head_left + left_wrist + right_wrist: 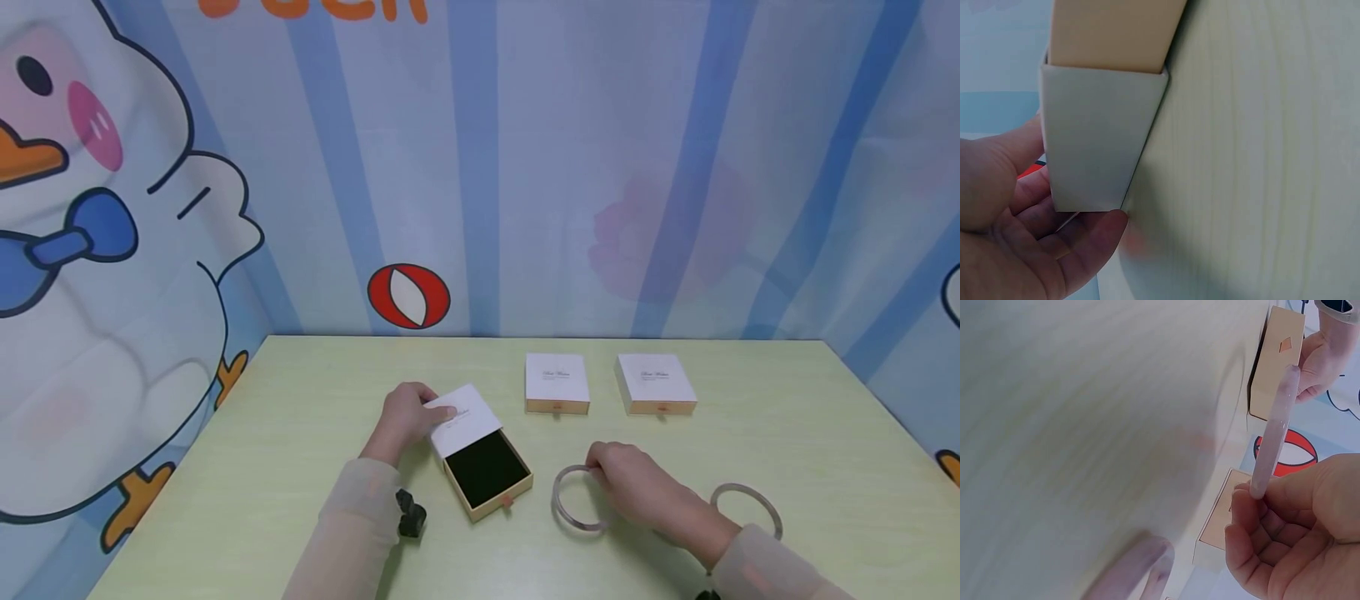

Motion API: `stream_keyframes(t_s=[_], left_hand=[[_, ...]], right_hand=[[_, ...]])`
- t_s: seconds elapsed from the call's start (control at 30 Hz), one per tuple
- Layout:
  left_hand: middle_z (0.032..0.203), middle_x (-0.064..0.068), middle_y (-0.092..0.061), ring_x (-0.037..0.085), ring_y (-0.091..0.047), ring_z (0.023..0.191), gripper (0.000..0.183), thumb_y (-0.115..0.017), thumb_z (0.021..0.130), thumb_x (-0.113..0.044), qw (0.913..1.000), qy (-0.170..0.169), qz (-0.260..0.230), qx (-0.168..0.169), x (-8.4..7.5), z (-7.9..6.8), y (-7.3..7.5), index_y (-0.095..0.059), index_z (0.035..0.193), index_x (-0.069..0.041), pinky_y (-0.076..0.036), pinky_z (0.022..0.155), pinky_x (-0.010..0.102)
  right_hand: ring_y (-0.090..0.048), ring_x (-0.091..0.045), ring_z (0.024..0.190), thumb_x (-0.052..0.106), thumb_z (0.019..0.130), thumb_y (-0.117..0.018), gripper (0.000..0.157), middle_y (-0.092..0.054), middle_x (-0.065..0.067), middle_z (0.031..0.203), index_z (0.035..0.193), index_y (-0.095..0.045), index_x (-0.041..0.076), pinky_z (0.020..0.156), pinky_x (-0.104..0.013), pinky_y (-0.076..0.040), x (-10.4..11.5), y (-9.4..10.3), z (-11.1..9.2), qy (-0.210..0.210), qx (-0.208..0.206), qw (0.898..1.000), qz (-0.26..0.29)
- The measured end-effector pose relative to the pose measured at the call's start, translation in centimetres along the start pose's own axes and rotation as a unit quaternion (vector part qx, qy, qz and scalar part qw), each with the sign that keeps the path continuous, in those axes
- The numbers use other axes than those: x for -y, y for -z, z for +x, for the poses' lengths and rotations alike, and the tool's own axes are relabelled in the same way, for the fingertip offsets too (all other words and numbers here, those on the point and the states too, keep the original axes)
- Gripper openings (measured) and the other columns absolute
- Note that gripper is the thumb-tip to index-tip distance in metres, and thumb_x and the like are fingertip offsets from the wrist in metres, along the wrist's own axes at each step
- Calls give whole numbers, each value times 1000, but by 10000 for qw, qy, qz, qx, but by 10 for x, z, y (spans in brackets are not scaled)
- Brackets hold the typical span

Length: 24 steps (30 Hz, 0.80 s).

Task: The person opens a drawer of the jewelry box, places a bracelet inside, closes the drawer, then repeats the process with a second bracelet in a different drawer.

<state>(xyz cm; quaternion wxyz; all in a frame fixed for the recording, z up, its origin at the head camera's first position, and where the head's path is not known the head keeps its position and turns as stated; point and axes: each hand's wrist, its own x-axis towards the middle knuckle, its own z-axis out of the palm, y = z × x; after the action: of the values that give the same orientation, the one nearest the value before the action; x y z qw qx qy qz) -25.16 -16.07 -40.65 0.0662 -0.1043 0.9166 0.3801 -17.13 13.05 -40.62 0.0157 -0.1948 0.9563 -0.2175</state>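
Nearest the head camera, pale sleeves [341, 529] ran off the bottom edge; the left hand [403, 419] gripped a part-open box [487, 468] near the middle of the table [247, 475], thumb on its white cover, some fingers hidden behind, while the right hand [636, 483] pinched a bangle [557, 498]. The right forearm hid part of a second bangle [767, 503]. The left-wrist view cropped the box's tray; the right-wrist view cut off the second bangle. The table, pale and grained, met a blue-striped backdrop [540, 183].

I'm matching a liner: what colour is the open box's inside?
The box's inside looks very dark green, almost black, best seen in the head view.
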Motion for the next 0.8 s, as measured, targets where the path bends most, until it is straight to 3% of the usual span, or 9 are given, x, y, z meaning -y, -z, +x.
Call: stream_keyframes(t_s=[0.8], left_hand=[[105, 12, -60, 24, -51, 92, 33, -72, 84, -26, 10000, 52, -12, 26, 0, 0, -1, -64, 107, -3, -46, 74, 31]], right_hand=[[-58, -16, 73, -3, 85, -61, 7, -63, -5, 76, 84, -65, 3, 67, -33, -50, 10, 1, 4, -30, -12, 10000, -32]])
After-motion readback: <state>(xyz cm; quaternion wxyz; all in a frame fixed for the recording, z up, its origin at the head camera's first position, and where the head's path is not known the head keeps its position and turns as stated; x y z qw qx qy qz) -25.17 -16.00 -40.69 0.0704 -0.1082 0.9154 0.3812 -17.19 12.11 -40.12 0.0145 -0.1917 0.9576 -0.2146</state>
